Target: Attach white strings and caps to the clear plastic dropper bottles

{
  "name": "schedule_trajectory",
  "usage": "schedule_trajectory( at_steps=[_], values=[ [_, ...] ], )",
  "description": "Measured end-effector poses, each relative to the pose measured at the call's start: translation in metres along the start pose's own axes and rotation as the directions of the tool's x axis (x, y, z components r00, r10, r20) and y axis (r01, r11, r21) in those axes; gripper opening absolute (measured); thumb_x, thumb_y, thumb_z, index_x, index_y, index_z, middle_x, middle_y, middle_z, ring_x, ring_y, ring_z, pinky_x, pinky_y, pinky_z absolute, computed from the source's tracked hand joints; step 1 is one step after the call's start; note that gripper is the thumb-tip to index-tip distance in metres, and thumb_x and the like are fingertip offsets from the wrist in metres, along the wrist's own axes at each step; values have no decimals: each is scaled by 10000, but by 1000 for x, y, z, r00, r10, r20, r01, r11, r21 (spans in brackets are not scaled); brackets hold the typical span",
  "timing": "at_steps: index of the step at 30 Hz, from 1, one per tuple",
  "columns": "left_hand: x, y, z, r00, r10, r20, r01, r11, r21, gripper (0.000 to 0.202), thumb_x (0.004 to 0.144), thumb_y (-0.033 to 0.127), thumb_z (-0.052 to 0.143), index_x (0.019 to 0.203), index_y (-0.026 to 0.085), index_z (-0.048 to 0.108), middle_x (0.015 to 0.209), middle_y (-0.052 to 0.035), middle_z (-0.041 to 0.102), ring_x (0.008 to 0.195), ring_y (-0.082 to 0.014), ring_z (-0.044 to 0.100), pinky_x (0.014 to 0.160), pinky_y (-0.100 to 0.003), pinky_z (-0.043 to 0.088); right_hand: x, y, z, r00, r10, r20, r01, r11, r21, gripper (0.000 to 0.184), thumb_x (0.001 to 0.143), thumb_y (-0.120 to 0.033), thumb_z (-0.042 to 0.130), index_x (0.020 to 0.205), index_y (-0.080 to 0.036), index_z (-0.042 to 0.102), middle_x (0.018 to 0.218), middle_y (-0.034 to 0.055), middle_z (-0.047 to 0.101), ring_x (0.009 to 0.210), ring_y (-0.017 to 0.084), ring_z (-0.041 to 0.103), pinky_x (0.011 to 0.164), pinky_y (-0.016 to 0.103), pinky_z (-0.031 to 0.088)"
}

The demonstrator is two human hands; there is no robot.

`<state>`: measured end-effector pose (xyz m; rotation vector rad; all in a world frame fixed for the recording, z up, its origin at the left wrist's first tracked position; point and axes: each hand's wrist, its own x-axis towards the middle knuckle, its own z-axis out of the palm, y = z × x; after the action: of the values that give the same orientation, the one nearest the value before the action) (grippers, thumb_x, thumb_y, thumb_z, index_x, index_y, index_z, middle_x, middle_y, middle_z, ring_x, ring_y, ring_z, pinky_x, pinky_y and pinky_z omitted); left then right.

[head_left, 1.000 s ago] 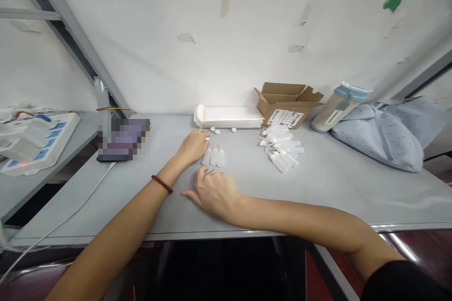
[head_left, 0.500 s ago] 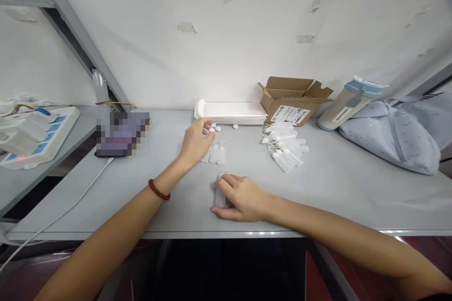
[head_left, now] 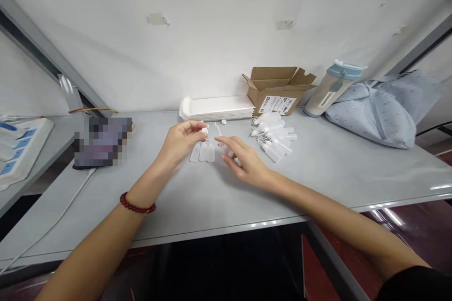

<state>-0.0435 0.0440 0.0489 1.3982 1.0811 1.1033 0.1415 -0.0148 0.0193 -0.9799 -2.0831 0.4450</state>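
Note:
My left hand (head_left: pixel 178 143) pinches a small white cap (head_left: pixel 205 130) between thumb and fingertips. Across from it, my right hand (head_left: pixel 247 160) is closed on a small translucent plastic bottle (head_left: pixel 226 150), partly covered by the fingers. A thin white strip (head_left: pixel 218 128) sticks up close to the right fingertips; what it joins to is unclear. Below the left fingertips, three similar bottles (head_left: pixel 203 153) lie side by side on the table. Another loose white cap (head_left: pixel 223 122) rests behind the hands. Right of my right hand lies a pile of several translucent bottles (head_left: pixel 271 134) with thin white loops.
At the back stand a stack of white flat packs (head_left: pixel 219 107) and an open cardboard box (head_left: pixel 277 91). Rightward are a tumbler (head_left: pixel 328 89) and a pale blue cloth bag (head_left: pixel 374 120). A phone (head_left: pixel 104 143) with a cable lies left, near a power strip (head_left: pixel 26 150).
My right hand has lifted the bottle from near the table's front edge and brought it forward beside my left hand. My left hand now holds the cap up; the view has shifted right.

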Motion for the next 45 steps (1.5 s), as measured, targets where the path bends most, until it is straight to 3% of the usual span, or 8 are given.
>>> schedule_trajectory(
  at_steps=[5,8,11,19,30,36,41,45],
  values=[
    [1,-2,-1,980,-91,174,98,995,-30,219,680,237,717,890,175,714,829,-30,680,768,-164,624,786,-351,486,7,8,-3,970,243,18,-234,910,343,314,889,-183,445,1202,-215,462,1069,81,594,887,164,616,725,320,518],
    [0,-3,1,966,-127,225,136,991,-22,247,696,250,718,933,181,726,840,-39,693,808,-172,627,829,-364,480,10,8,-5,954,293,60,-279,804,524,250,885,-226,481,1132,-201,458,1024,70,604,872,153,633,699,291,501],
    [-1,-4,4,970,-127,208,141,989,-53,263,700,267,732,946,177,721,826,-30,687,794,-161,627,849,-369,479,11,8,-7,947,306,94,-299,738,605,222,867,-273,531,1062,-195,458,974,64,626,817,143,632,661,270,476],
    [-3,-6,7,960,-118,256,123,992,-4,212,723,343,730,853,176,727,805,-29,672,737,-141,601,782,-328,478,11,10,-11,924,328,197,-374,671,640,203,878,-375,536,960,-208,455,845,20,644,611,98,527,542,226,393],
    [-8,0,9,907,-169,385,163,985,48,238,743,376,714,806,146,699,698,-28,652,651,-118,542,623,-250,422,10,13,-15,911,309,275,-412,614,673,204,862,-335,569,953,-234,418,708,-32,620,505,83,367,485,226,278],
    [-9,0,9,921,-86,379,67,996,61,236,727,375,732,831,166,696,720,-16,672,707,-133,578,654,-252,437,11,10,-17,900,336,276,-423,524,740,228,836,-314,597,948,-238,414,699,-32,632,480,76,354,483,230,277],
    [-9,1,9,927,-25,374,5,999,54,236,719,316,742,900,173,692,809,-23,682,824,-161,604,726,-266,451,12,4,-19,858,413,307,-479,421,770,216,817,-283,610,927,-235,431,671,-28,634,468,73,359,476,226,276],
    [-9,1,11,924,-7,384,14,1000,-17,213,769,361,690,857,167,696,825,-29,677,789,-154,620,742,-281,485,12,4,-19,873,386,298,-461,452,764,221,819,-306,616,936,-232,444,693,-18,642,480,78,380,481,230,292]
  ],
)
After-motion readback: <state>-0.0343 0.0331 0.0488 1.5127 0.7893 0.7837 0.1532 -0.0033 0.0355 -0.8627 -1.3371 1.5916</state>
